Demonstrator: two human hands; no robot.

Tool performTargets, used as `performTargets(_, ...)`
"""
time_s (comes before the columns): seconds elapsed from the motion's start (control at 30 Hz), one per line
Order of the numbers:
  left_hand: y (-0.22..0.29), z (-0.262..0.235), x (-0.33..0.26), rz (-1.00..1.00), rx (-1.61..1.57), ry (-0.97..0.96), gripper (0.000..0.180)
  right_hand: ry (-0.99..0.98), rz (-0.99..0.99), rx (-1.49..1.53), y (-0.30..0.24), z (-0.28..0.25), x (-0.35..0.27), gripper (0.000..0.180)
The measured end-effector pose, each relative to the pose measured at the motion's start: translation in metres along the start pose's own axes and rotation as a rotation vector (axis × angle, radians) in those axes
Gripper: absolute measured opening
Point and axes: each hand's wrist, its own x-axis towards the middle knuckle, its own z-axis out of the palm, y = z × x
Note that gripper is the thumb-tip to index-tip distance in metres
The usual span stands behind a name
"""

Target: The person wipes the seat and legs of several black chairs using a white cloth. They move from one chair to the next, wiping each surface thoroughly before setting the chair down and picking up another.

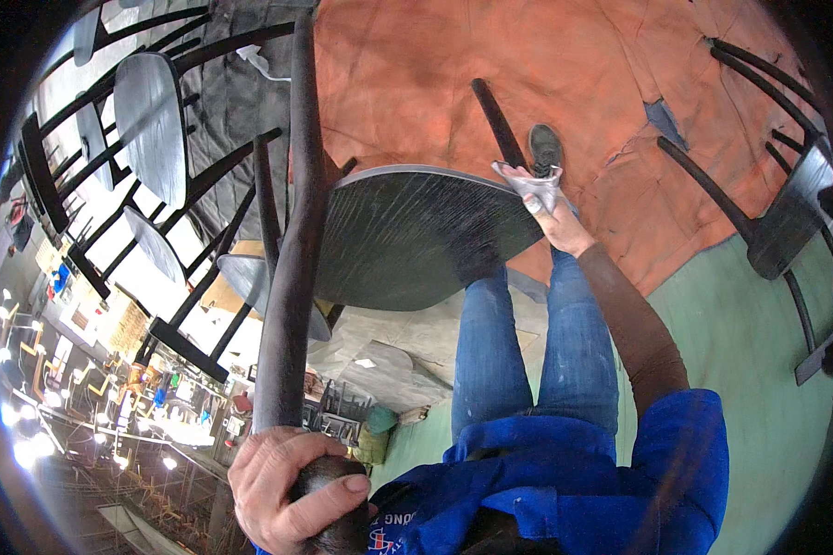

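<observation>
The left hand (pixel 264 486) wraps its grip round the frame (pixel 292 305) of a black wooden chair (pixel 416 245) (apparently to steady it) near the blue-jeaned legs (pixel 495 351); the right hand (pixel 566 231) holds a crumpled pale grey cloth (pixel 541 190) at the chair's right corner.

Blue shirt (pixel 676 453); brown sleeve (pixel 634 324) — faded jeans (pixel 578 361)
</observation>
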Motion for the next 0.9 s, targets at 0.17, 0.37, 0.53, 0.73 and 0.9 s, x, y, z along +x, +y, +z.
performTargets(0.17, -0.041, -0.023, 0.018, 0.102, -0.172, 0.092, 0.037, 0.050, -0.132, -0.186, -0.037, 0.033, 0.075, 0.040)
performTargets(0.37, -0.156, -0.105, 0.083, 0.070, -0.247, 0.472, 0.063, 0.029, 0.160, -0.227, -0.043, 0.042, 0.125, 0.038)
performTargets(0.53, -0.218, -0.168, 0.155, -0.100, -0.037, 0.405, 0.039, 0.284, 0.197, -0.102, -0.001, 0.050, 0.054, 0.042)
performTargets(0.73, -0.312, -0.165, 0.236, 0.050, 0.537, 0.977, 0.083, 0.312, -0.127, -0.233, -0.014, 0.047, 0.156, 0.043)
performTargets(0.9, -0.298, -0.049, 0.260, 0.375, 0.642, 1.184, 0.069, 0.393, -0.224, -0.063, -0.037, 0.066, 0.171, 0.041)
